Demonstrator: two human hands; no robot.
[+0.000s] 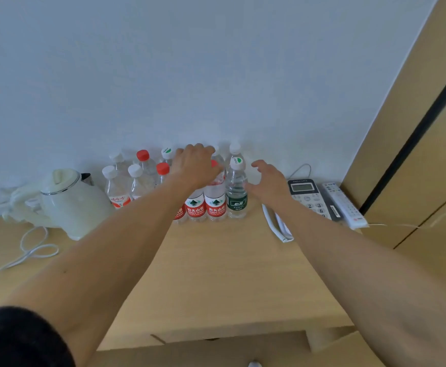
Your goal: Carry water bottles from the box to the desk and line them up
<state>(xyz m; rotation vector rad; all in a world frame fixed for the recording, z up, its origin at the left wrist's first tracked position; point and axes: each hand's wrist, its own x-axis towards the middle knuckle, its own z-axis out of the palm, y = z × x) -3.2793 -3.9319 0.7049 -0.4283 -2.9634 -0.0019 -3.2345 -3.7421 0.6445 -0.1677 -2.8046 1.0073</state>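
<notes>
Evenly, softly lit, daylight-like; faint shadows only beneath the bottles (216,197) on the bench (216,274); no harsh glare; slightly soft overall, hands mildly motion-blurred; strong wide-angle bending toward the edges, cabinet (415,128) lines leaning.

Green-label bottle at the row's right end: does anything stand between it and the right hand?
Nothing visible does. The right hand hovers open just right of the green-label bottle, with only bare desk between them. The phone sits farther right, behind the hand.
</notes>
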